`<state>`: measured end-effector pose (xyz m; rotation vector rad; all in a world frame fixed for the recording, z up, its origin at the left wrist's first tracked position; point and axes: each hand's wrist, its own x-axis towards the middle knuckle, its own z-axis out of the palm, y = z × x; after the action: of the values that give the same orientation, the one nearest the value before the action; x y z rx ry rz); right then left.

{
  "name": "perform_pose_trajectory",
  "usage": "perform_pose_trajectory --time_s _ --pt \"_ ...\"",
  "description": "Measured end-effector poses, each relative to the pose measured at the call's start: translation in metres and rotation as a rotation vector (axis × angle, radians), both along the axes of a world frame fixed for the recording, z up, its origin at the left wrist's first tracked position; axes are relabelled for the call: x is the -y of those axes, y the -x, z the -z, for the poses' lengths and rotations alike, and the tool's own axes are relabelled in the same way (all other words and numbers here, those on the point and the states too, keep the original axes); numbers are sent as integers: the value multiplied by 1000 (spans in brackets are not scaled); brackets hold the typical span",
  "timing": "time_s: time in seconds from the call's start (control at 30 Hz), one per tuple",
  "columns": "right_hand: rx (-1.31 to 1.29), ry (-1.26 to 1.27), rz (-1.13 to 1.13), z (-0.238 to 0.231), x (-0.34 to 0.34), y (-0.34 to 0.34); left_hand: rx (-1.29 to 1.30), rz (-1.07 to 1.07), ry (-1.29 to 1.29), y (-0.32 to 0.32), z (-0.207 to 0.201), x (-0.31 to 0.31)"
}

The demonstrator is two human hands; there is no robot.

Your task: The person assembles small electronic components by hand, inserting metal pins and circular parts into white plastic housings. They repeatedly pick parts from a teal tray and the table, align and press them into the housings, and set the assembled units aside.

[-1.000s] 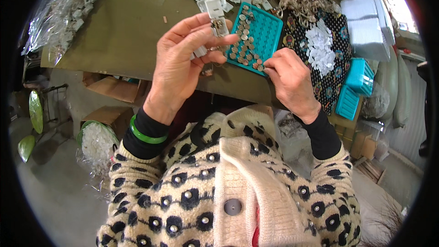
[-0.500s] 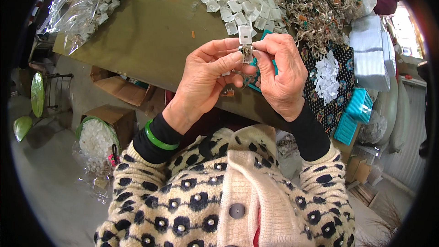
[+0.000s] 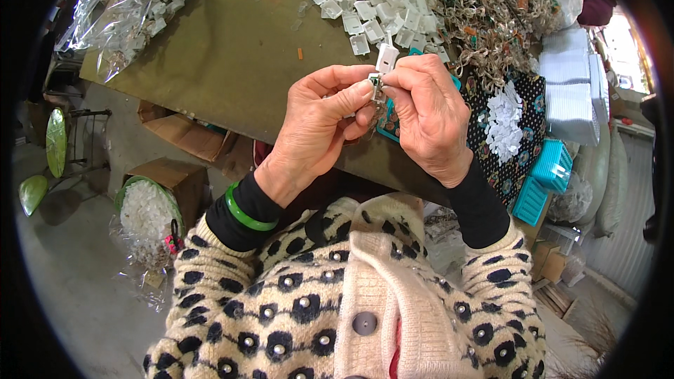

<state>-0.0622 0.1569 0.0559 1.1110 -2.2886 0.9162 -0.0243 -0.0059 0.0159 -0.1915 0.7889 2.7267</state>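
Observation:
Above the near edge of the table, my left hand (image 3: 316,109) pinches a small white plastic case (image 3: 387,57) between thumb and index finger. Its hinged lid stands up, and a small metallic or electronic part shows in the lower half. My right hand (image 3: 432,119) is closed, thumb and index finger pressed together at the case's right edge. What those fingertips press on is too small to tell. Thin wires hang under the case, partly covered by my left fingers. A teal plastic tray (image 3: 385,128) lies beneath, mostly hidden by my hands.
White plastic cases (image 3: 382,0) are heaped beyond my hands. To their right lie tangled wired parts (image 3: 491,14), white chips (image 3: 504,123) on patterned cloth, teal trays (image 3: 530,198) and stacked white trays (image 3: 565,91). A clear bag (image 3: 133,10) sits far left; a filled basket (image 3: 147,214) stands below.
The case has tilted, its lid now leaning to the right. My right fingers have drawn closer together over its edge. My left hand has barely moved.

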Motion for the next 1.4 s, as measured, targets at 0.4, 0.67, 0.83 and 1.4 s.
perform_pose_trajectory --time_s 0.4,0.67,0.83,1.4 --pt "1405 852 -125 -11 -2 -5 -111 -30 227 -1 -12 0" --pt "1198 753 -136 -13 4 1 -162 18 254 3 -12 5" --pt "962 615 -4 -16 -2 6 -141 20 182 5 -9 2" --pt "172 361 100 -11 23 -2 -195 -87 101 0 -11 3"
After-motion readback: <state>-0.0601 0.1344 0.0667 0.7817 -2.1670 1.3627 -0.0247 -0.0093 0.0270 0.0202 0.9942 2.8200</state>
